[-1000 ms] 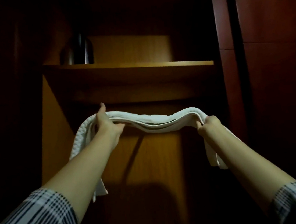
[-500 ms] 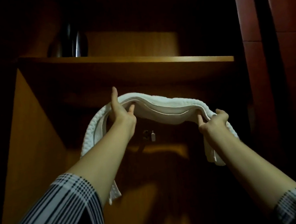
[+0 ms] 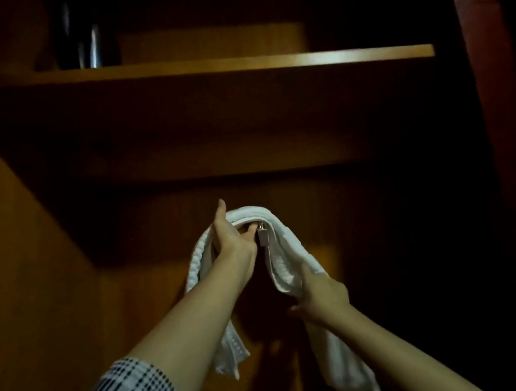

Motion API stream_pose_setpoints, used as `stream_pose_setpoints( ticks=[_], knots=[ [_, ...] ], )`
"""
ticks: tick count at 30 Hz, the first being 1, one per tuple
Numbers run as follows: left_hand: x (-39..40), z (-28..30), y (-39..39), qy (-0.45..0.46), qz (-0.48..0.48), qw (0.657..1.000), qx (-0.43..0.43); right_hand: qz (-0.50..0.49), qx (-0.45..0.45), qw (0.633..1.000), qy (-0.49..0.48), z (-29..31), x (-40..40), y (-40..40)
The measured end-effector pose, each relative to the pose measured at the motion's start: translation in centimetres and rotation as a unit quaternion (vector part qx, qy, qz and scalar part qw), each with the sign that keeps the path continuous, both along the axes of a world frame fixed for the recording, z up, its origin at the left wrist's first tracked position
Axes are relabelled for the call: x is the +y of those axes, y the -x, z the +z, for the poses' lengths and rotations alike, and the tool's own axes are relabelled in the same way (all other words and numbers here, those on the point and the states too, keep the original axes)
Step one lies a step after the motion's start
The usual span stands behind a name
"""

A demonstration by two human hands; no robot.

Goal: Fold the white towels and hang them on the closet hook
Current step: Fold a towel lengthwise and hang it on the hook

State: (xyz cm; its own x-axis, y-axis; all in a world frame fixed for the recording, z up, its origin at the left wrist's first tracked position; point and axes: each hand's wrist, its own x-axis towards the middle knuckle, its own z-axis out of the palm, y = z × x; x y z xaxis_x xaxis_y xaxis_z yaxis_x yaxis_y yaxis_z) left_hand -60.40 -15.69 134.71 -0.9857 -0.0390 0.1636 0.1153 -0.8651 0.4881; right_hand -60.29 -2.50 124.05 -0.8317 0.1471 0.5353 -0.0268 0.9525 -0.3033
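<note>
A folded white towel (image 3: 283, 250) is draped over a small metal hook (image 3: 263, 235) on the closet's back wall, its two ends hanging down left and right. My left hand (image 3: 231, 238) grips the towel at its top fold right beside the hook, thumb pointing up. My right hand (image 3: 319, 294) is lower on the right hanging end and holds it, fingers around the cloth. The hook's base is hidden by the towel and my fingers.
A wooden shelf (image 3: 236, 65) runs across above, with a dark metal flask (image 3: 91, 47) on its left part. The closet's orange side panel (image 3: 17, 252) is at the left, and a reddish door edge (image 3: 492, 75) at the right. The interior is dim.
Both hands moved forward into the closet and came closer together. The towel, held stretched flat before, now bends over the hook with its ends hanging. My right hand slid down the right end.
</note>
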Motion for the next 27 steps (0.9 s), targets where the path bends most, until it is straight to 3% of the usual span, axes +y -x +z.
stream_pose_setpoints(
  ticks=[5, 15, 19, 23, 27],
  knots=[
    [-0.7, -0.1, 0.9, -0.027, -0.02, 0.999, 0.03, -0.118, 0.184, 0.975, -0.034, -0.4, -2.3, 0.8],
    [0.1, 0.3, 1.6, 0.032, -0.022, 0.999, 0.029, -0.013, 0.173, 0.963, 0.208, -1.0, -5.4, 3.0],
    [0.1, 1.3, 2.4, 0.033, 0.013, 0.999, 0.039, 0.004, 0.223, 0.944, 0.244, 0.3, -4.4, 3.6],
    [0.8, 2.2, 2.8, 0.059, 0.052, 0.997, 0.023, 0.028, 0.354, 0.926, 0.125, 0.2, -5.4, 3.8],
    [0.2, 2.5, 4.4, 0.08, 0.054, 0.995, 0.029, -0.041, 0.282, 0.955, -0.075, -0.4, -4.0, 5.6]
  ],
)
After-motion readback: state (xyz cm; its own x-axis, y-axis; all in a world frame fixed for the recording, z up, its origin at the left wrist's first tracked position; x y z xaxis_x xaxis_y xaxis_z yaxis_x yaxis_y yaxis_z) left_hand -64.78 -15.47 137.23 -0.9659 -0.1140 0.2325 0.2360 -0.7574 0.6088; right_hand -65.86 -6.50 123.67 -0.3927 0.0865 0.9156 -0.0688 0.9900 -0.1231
